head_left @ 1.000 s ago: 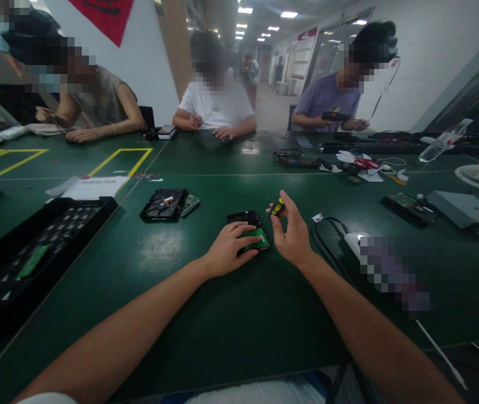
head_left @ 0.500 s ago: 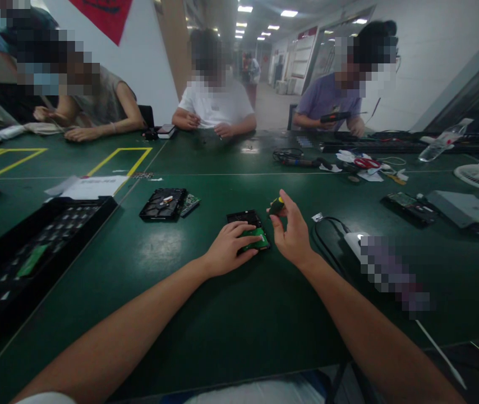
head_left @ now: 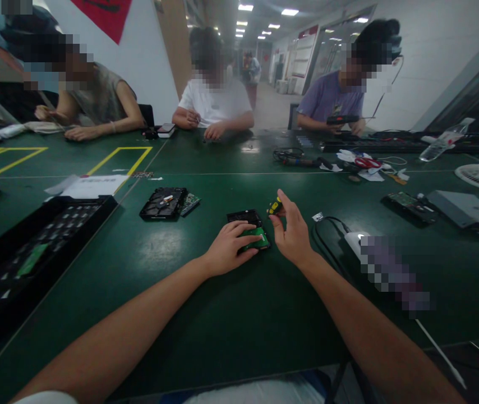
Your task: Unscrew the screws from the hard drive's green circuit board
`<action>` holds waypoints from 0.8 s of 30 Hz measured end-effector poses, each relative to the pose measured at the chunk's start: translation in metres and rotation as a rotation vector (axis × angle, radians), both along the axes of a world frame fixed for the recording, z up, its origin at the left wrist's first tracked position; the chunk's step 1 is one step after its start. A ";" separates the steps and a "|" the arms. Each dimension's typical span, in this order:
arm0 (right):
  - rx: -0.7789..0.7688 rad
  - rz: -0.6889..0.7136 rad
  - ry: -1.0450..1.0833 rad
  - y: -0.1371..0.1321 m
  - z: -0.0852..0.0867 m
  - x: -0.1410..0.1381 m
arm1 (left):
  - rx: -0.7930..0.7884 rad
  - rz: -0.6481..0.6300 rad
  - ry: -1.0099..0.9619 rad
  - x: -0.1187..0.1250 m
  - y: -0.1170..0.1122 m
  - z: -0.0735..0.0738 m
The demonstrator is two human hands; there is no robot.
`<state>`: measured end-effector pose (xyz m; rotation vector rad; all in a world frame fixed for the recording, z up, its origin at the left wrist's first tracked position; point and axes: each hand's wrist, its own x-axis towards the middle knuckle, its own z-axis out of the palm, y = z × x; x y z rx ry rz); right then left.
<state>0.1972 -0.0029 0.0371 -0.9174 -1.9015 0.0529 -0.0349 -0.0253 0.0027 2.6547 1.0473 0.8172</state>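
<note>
A hard drive (head_left: 245, 216) with a black casing and a green circuit board (head_left: 260, 240) lies on the table in front of me. My left hand (head_left: 231, 247) rests over its left and near side, fingers spread across the board and thumb along the near edge, holding it. Just right of the drive, my right hand (head_left: 290, 227) is raised, with thumb and fingers closed on a short yellow-and-black screwdriver (head_left: 275, 206). The screwdriver's shaft and tip cannot be made out.
Left of the drive lie another opened black drive (head_left: 164, 203) and a small circuit board (head_left: 190, 204). A long black tray (head_left: 92, 210) stands at the left. On the right are a white power strip (head_left: 354, 240), another drive (head_left: 410, 207) and a grey box (head_left: 470, 210). Three people sit opposite.
The screwdriver has turned in my right fingers, showing more of its yellow side. My left hand and the hard drive stay where they were.
</note>
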 end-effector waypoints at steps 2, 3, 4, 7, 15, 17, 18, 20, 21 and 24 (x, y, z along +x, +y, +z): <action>-0.016 0.024 0.001 0.000 -0.001 0.000 | -0.001 -0.002 -0.001 0.000 0.000 0.000; -0.019 0.032 0.000 0.000 -0.002 -0.001 | -0.002 -0.002 -0.001 0.000 0.000 0.000; -0.018 0.034 -0.003 -0.001 -0.002 -0.001 | -0.002 -0.002 0.000 0.000 0.000 0.000; 0.012 0.018 -0.007 -0.001 0.000 0.000 | 0.001 -0.001 0.005 0.001 0.001 -0.001; 0.037 0.004 0.026 -0.002 0.001 -0.002 | -0.013 -0.005 -0.020 0.001 0.001 -0.001; 0.028 0.015 0.037 -0.002 -0.001 -0.002 | -0.013 -0.006 -0.021 0.000 0.001 -0.001; 0.029 0.015 0.040 -0.002 -0.001 -0.002 | -0.012 -0.006 -0.020 0.000 0.001 -0.001; 0.048 0.004 0.032 -0.001 0.000 -0.002 | -0.009 -0.006 -0.015 0.000 0.001 -0.001; 0.062 -0.003 0.024 -0.001 0.000 -0.001 | -0.007 -0.005 -0.013 0.000 0.001 -0.001; 0.094 -0.006 0.008 -0.002 0.003 0.000 | -0.003 -0.005 -0.008 0.001 0.001 -0.001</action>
